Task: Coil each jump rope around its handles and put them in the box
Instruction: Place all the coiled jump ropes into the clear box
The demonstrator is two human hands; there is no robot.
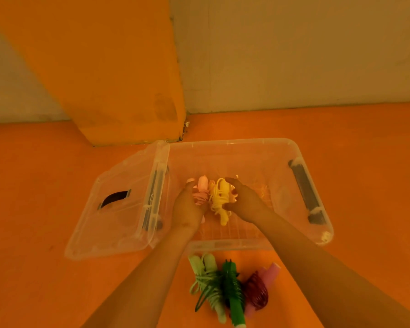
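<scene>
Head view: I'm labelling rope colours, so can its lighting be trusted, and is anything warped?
Head view: a heavy orange cast tints everything, washing out the pink jump rope and yellow jump rope; wide-angle distortion tilts the pillar and bows the clear box rim.

Dim, warm orange cast over everything.
Light is soft and even, with only faint shadows. Small glints show on the clear box (246,142) floor, just off centre toward 4 o'clock. Wide-angle bending tilts the pillar (118,67) at 11 o'clock and bows the wall (294,55) base. Fine detail is smeared throughout.
</scene>
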